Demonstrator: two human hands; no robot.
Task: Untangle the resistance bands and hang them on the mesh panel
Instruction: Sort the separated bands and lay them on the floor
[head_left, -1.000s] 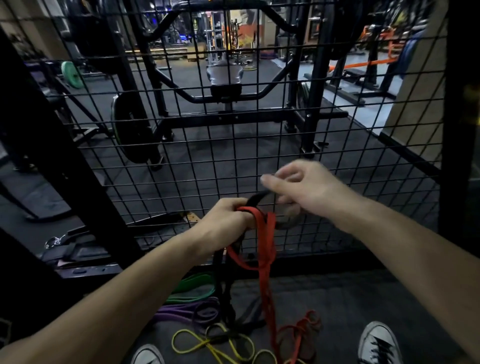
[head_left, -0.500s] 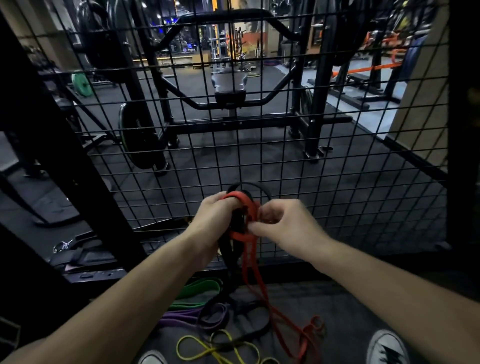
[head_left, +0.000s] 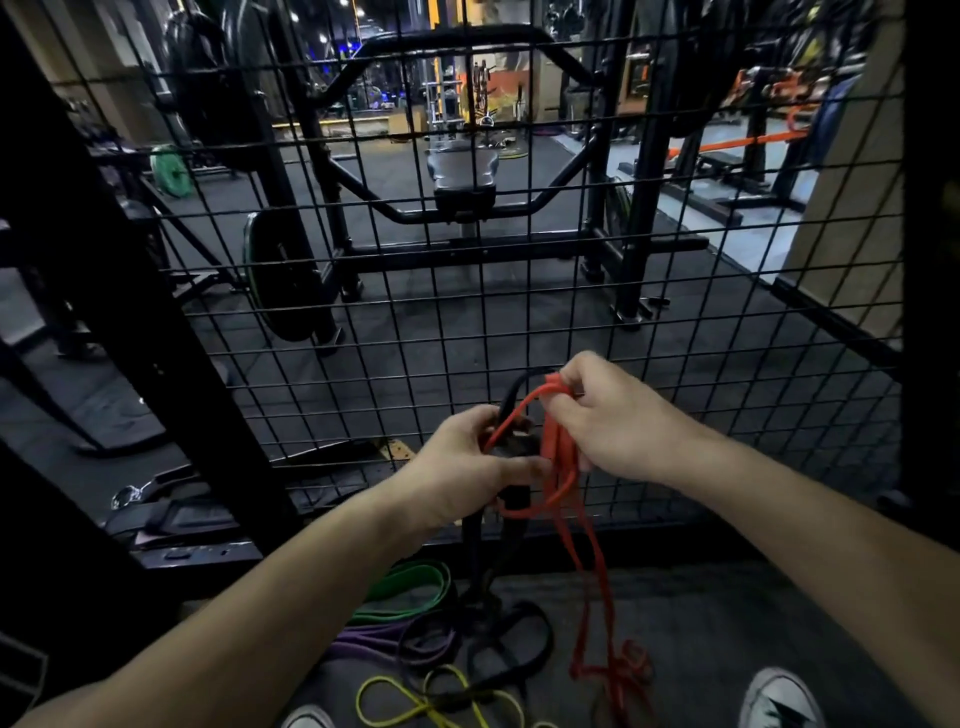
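At frame centre, before the mesh panel, the left hand grips the black band; the right hand pinches the red band, which trails to the floor.

Bands before mesh panel, hands flanking

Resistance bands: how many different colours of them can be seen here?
5: red band and black band in both hands; green band, purple band, yellow band on floor. Overlaps may hide more.
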